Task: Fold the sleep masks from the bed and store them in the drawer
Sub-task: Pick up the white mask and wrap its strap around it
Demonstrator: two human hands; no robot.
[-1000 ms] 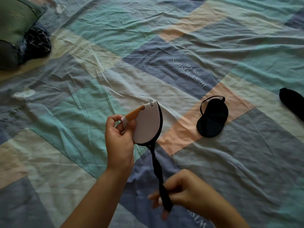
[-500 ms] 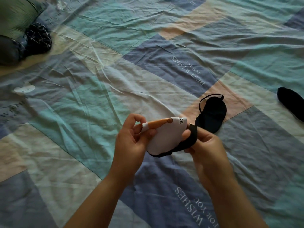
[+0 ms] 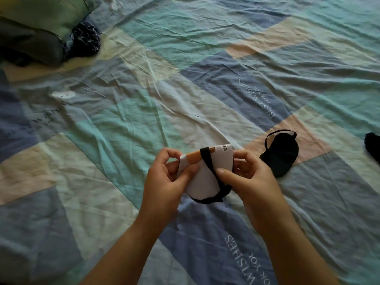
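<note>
In the head view, both hands were raised over the bed (image 3: 123,112), holding a folded white sleep mask (image 3: 202,177) between them, above a blue patch of the patchwork sheet. The left hand (image 3: 164,184) pinched the mask's left edge, its thumb lying across the white face and its fingers (image 3: 170,155) curled behind the top corner, closed on the cloth. The right hand (image 3: 253,182) gripped the mask's right side, its thumb pressing down on the black strap (image 3: 207,163) and the other fingers wrapped behind the fabric, likewise closed on it. The strap ran from the mask's upper edge, across an orange printed patch, diagonally down the white face to the lower right, where it bunched and joined a black trim along the bottom edge. A few dark printed letters showed near the top right corner of the mask.

To the right of the hands, a black sleep mask (image 3: 281,155) lay flat on the bed, folded, with its thin strap looped out above it, resting across a pink patch and apart from the held mask. At the far right edge, another dark mask (image 3: 373,145) lay on the sheet, cut off by the frame. In the upper left corner a green pillow (image 3: 47,15) sat with a dark patterned cloth (image 3: 84,42) tucked against it, well apart from the hands.
</note>
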